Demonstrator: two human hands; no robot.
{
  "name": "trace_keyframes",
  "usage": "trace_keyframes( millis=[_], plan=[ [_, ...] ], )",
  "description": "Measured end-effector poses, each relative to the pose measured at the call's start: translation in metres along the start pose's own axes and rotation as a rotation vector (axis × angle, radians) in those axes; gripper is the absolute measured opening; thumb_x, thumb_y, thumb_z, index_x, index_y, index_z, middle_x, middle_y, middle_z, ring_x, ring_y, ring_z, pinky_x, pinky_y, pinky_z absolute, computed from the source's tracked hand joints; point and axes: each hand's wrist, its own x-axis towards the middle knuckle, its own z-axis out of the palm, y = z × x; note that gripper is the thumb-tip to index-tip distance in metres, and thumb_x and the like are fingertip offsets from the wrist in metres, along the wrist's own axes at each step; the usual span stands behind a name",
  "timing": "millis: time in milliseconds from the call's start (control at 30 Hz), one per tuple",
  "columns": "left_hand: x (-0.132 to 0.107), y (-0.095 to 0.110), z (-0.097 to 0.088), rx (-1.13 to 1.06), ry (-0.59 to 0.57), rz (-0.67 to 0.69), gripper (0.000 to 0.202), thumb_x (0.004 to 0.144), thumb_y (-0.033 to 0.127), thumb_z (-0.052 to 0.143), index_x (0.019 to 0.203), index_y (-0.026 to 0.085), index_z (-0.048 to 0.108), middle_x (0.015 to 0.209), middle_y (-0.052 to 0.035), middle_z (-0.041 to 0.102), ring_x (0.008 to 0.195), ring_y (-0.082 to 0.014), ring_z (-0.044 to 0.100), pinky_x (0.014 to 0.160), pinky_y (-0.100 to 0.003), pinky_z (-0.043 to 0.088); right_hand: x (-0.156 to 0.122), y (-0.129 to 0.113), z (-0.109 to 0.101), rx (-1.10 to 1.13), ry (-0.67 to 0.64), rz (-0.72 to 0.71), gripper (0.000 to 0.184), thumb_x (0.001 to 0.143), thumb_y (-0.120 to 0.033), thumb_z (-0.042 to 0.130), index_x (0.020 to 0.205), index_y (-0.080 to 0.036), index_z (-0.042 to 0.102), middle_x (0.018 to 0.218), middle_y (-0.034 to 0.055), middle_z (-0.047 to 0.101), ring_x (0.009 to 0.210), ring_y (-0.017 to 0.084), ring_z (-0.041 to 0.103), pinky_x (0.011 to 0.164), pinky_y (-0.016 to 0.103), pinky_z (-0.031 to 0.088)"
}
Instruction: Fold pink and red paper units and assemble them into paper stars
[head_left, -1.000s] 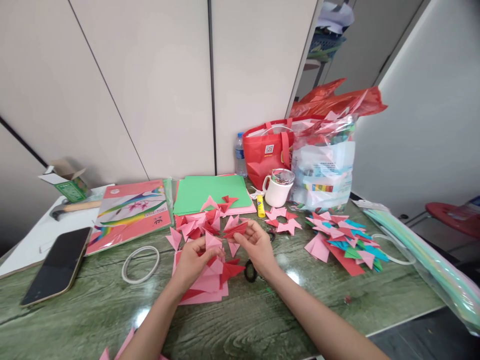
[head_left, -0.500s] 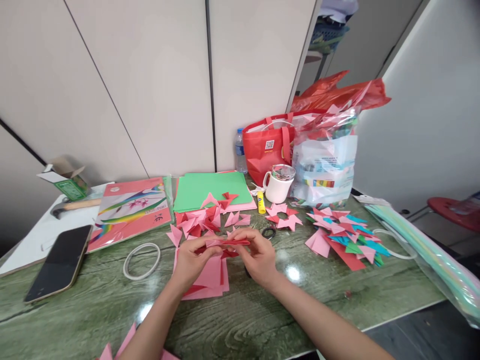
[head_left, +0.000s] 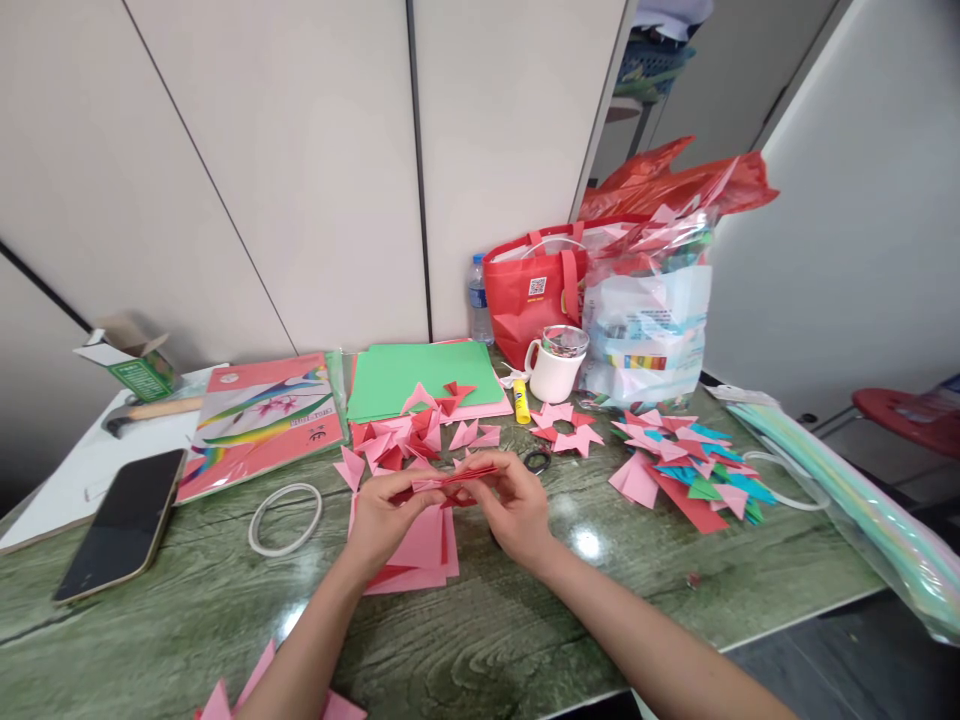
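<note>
Fingers of the left hand [head_left: 382, 512] pinch a folded pink piece [head_left: 427, 486], and those of the right hand [head_left: 516, 505] pinch folded red paper [head_left: 478, 473], both above the middle of the worktop [head_left: 480, 640]. A second ago the two were held apart; now they meet in one thin, nearly level bundle, so they seem to be handled as a single unit. Whether one is slotted into the other is hidden by the fingers.

Toward the worktop's left edge lie a phone [head_left: 124, 525], a hammer [head_left: 169, 408] and a red paper pad [head_left: 259, 425], then a white ring [head_left: 285, 520]. Under the hands, pink sheets [head_left: 420, 550] are partly covered. Near the far edge come green sheets [head_left: 427, 375], a glue stick [head_left: 521, 402] and a mug [head_left: 556, 368]. A dark loop [head_left: 537, 461] sits just beside the right hand, crowding it slightly; a multicoloured pile [head_left: 686, 465] lies toward the right edge.
</note>
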Motion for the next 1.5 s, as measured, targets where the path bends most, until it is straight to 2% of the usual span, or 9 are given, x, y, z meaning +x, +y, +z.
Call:
trace_keyframes(
  millis=[200,400,667,867,1100,1500],
  plan=[
    [-0.0006,0.0009,-0.0003,-0.014,-0.051,-0.032,0.006,0.064,0.021,0.068,0.063,0.017,0.073,0.070,-0.0046,0.074,0.067,-0.0199,0.067,0.063,-0.028,0.055,0.0056,-0.0028,0.0015,0.113,0.004,0.196,0.012,0.079,-0.028,0.060,0.088,-0.022,0.055,0.074,0.0005,0.063,0.061,0.013,0.061,0.059,0.028,0.055],
    [-0.0011,-0.0017,-0.0005,-0.072,-0.085,-0.038,0.006,0.064,0.017,0.067,0.065,0.017,0.073,0.067,-0.0033,0.072,0.063,-0.0174,0.064,0.061,-0.026,0.054,0.0095,-0.0026,0.0030,0.204,0.006,0.269,0.017,0.077,-0.028,0.062,0.091,-0.021,0.055,0.073,-0.0004,0.064,0.057,0.012,0.060,0.058,0.026,0.055],
    [-0.0005,0.0021,0.0001,-0.045,-0.084,-0.046,0.009,0.067,0.020,0.066,0.061,0.016,0.071,0.068,-0.0048,0.072,0.067,-0.0185,0.065,0.062,-0.025,0.054,0.0091,-0.0034,0.0029,0.223,0.008,0.264,0.019,0.077,-0.029,0.063,0.092,-0.021,0.055,0.072,-0.0010,0.064,0.058,0.013,0.062,0.059,0.028,0.056],
    [-0.0012,0.0025,0.0007,-0.049,-0.076,-0.061,0.008,0.066,0.022,0.067,0.062,0.017,0.071,0.069,-0.0049,0.073,0.067,-0.0191,0.066,0.062,-0.026,0.055,0.0083,-0.0048,0.0034,0.208,0.014,0.220,0.012,0.078,-0.028,0.061,0.086,-0.021,0.055,0.074,-0.0001,0.061,0.064,0.013,0.062,0.059,0.027,0.057],
    [-0.0007,-0.0015,-0.0002,-0.029,-0.073,-0.053,0.010,0.066,0.023,0.067,0.063,0.015,0.072,0.073,-0.0059,0.074,0.069,-0.0198,0.066,0.062,-0.027,0.055,0.0068,-0.0046,0.0037,0.178,0.008,0.224,0.011,0.080,-0.028,0.059,0.088,-0.021,0.054,0.068,-0.0014,0.062,0.058,0.012,0.060,0.058,0.027,0.055],
    [-0.0016,-0.0020,0.0002,-0.049,-0.103,-0.062,0.008,0.067,0.022,0.067,0.066,0.016,0.073,0.073,-0.0051,0.073,0.069,-0.0191,0.066,0.063,-0.027,0.055,0.0072,-0.0024,0.0037,0.180,0.007,0.245,0.016,0.080,-0.031,0.059,0.092,-0.022,0.053,0.070,-0.0014,0.062,0.057,0.012,0.060,0.058,0.027,0.055]
  ],
)
